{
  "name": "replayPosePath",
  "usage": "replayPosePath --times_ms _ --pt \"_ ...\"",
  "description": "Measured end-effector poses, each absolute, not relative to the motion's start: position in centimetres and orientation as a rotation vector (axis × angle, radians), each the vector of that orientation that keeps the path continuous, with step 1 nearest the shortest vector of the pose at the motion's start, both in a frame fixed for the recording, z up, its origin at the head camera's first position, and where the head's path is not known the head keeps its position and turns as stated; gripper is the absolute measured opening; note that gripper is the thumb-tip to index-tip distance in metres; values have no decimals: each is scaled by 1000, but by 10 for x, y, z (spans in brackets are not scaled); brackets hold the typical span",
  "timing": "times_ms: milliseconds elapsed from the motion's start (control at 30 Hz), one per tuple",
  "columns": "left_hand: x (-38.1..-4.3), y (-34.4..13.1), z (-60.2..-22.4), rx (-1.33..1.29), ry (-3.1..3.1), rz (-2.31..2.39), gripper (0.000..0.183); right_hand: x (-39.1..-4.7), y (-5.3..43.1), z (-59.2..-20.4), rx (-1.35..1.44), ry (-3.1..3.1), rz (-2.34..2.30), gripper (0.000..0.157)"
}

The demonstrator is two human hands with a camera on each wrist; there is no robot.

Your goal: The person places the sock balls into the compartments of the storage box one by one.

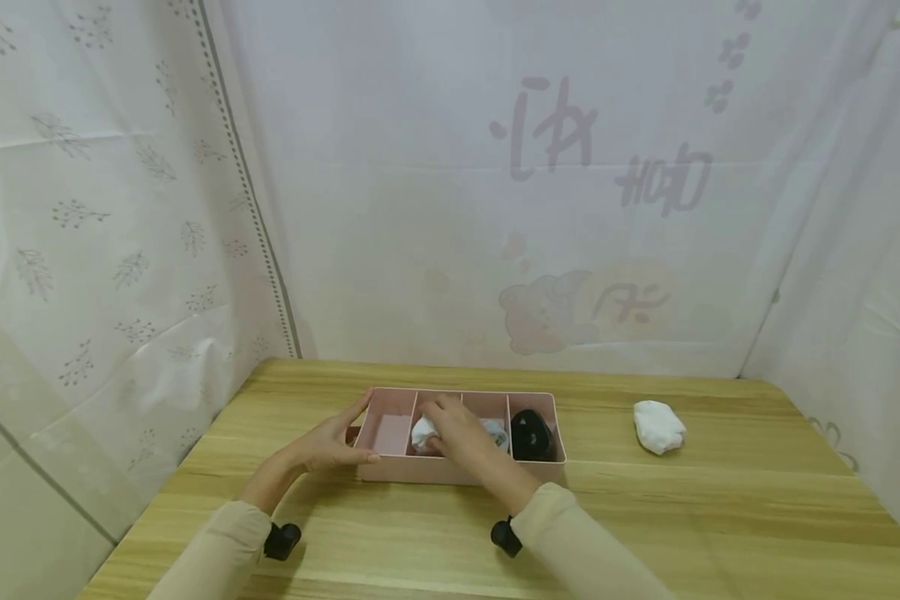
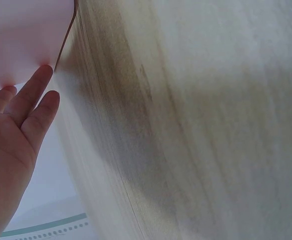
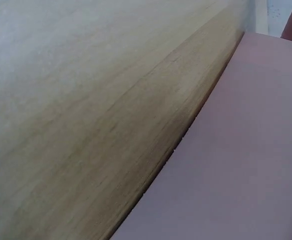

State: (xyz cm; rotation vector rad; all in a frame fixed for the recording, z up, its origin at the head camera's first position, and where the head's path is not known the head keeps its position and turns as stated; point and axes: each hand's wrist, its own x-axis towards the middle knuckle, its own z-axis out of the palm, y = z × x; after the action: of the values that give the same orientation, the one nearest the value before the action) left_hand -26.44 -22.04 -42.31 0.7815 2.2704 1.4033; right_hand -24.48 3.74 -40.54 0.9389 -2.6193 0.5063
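In the head view a pink divided box (image 1: pixel 457 472) stands on the table. My left hand (image 1: pixel 328 442) spans its left end, thumb at the front wall and a finger reaching the far corner. The left wrist view shows fairly straight fingers (image 2: pixel 28 102) against the box's wall. With fingers bent down into the second compartment from the left, my right hand (image 1: pixel 461 433) holds a white cloth bundle (image 1: pixel 423 432), partly hidden by the hand. A grey cloth bundle (image 1: pixel 497 433) sits in the third compartment, partly behind my right wrist. A black bundle (image 1: pixel 531 435) fills most of the rightmost one.
Another white cloth bundle (image 1: pixel 659 427) lies on the wooden table (image 1: pixel 720 500) to the right of the box. Black wrist-worn pieces (image 1: pixel 281 541) show beside both cuffs. White printed curtains (image 1: pixel 420 208) hang behind and at both sides.
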Motion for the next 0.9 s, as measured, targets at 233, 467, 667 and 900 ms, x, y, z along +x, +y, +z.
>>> replayPosePath --times_ms 233,467,667,900 --pt "-264 -220 -424 783 2265 1417 107 -247 35 -406 946 -2708 428 30" --pt "-265 -219 -424 787 2257 1423 107 -249 32 -402 948 -2802 326 24" --pt "-265 -219 -424 787 2256 1419 106 -251 27 -400 923 -2878 188 24" --pt "-264 -220 -424 778 2267 1409 106 -251 25 -399 908 -2930 135 27"
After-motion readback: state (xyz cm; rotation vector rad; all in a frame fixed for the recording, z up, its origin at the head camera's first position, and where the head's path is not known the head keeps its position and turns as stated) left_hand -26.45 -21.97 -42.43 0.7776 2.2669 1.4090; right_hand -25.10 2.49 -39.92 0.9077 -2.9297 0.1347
